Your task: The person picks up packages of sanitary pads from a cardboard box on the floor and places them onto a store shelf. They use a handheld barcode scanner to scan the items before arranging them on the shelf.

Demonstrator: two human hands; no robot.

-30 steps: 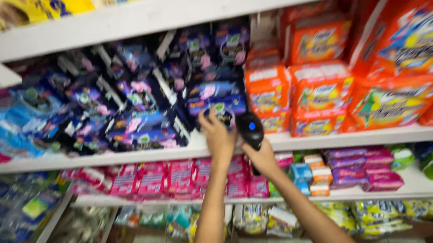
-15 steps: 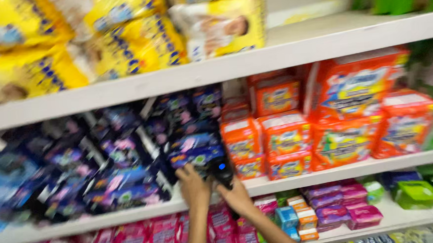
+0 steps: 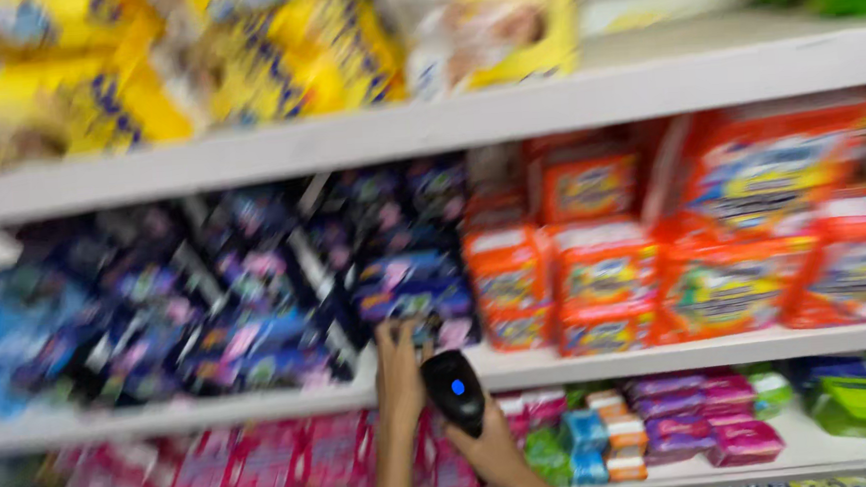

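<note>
While lying lengthwise just above left hand [image 3: 399, 368], dark purple pack [image 3: 411, 287] getting fingertip touch; right hand [image 3: 491, 449] gripping black scanner [image 3: 453, 391] just right, below shelf edge [image 3: 521, 366].

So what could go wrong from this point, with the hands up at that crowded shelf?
1. The dark purple packs are stacked loosely and tilted; the left hand touching the lowest front one might bring others sliding off the shelf.
2. The right hand holds the black scanner right next to the left hand, so it could knock it.
</note>
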